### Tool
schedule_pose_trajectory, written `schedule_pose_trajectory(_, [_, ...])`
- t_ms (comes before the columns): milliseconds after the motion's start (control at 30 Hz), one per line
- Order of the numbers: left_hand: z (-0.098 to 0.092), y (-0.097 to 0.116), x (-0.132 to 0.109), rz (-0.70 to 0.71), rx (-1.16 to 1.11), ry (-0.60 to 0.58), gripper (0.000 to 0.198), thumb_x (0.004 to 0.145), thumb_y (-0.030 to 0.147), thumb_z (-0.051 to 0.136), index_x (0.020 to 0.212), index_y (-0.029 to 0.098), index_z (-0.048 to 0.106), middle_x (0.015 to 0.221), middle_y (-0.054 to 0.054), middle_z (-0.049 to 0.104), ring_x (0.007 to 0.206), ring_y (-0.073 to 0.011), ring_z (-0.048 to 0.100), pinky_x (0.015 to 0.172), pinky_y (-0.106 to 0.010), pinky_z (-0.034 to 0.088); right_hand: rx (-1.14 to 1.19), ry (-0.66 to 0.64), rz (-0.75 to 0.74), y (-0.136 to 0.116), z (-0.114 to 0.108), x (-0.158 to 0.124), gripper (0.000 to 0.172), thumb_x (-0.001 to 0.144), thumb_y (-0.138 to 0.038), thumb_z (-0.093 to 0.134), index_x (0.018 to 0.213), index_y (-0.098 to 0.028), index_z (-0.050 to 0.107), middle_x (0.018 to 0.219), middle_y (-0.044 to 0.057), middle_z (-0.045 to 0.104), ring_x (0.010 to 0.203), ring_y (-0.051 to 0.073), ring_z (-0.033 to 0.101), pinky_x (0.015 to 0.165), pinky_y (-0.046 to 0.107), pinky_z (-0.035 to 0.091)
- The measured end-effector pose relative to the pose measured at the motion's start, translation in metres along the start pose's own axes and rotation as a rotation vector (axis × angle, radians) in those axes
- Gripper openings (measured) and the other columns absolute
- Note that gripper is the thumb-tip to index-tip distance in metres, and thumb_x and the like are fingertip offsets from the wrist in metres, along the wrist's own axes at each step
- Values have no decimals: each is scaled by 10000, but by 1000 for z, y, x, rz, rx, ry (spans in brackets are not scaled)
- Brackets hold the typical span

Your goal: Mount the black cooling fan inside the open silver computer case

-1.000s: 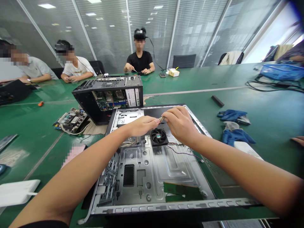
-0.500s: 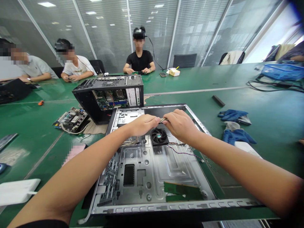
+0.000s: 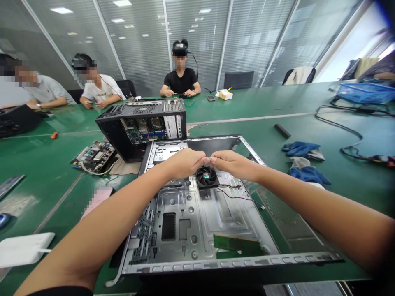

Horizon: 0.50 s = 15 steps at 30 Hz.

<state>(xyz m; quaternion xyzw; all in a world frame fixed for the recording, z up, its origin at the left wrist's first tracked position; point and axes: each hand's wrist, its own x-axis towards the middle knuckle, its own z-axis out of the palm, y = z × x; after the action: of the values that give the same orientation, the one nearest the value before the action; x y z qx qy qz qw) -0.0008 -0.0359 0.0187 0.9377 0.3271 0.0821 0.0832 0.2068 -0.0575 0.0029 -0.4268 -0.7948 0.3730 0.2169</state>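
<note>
An empty silver computer case (image 3: 191,213) lies flat in front of me with its side off. A small black cooling fan (image 3: 206,176) sits on its floor, thin wires trailing to the right. My left hand (image 3: 183,162) and my right hand (image 3: 233,162) meet fingertip to fingertip just above the fan, both pinched shut on a small cable end that is almost hidden between the fingers. A bundle of pale cables (image 3: 173,183) runs under my left wrist. A green memory stick (image 3: 237,243) lies near the case's front edge.
A second black computer case (image 3: 145,125) with its board showing stands behind, a loose circuit board (image 3: 94,155) to its left. Blue gloves (image 3: 304,150) lie at right, a white box (image 3: 24,248) at front left. Three people sit at the far side of the green table (image 3: 277,123).
My hands have closed together over the fan, so the cable end that showed between them is now almost covered. My right hand has dropped lower and turned flatter.
</note>
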Motion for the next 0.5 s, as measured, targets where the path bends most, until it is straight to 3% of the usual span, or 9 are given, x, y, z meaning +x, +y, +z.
schedule_pose_trajectory(67, [-1,0,-1,6,-42,3,401,975,399,284,719,184,505,581,7,473,536,-126,395,568,-272,258,130,-49,31,0,0,0,341,929,-469,395,813,-181,534,558,-57,367,508,114,317,502,265,277])
schedule_pose_trajectory(133, [-1,-1,-1,14,-99,7,407,970,403,290,686,185,484,571,13,465,531,-117,391,568,-270,265,98,-25,10,1,1,-1,329,929,-461,404,823,-180,539,584,-46,405,529,118,348,517,266,297])
schedule_pose_trajectory(333, [2,-4,-2,21,-230,8,444,955,459,312,640,181,453,574,25,454,551,-105,395,569,-261,285,-350,240,-183,6,9,-3,260,964,-354,374,856,-198,552,721,20,580,669,163,509,641,295,366])
schedule_pose_trajectory(500, [0,-4,-1,18,-372,-41,437,939,438,335,747,159,611,688,-2,588,651,-115,495,635,-246,352,-612,358,-328,18,13,-3,301,992,-360,324,902,-201,564,827,77,655,733,206,508,717,340,381])
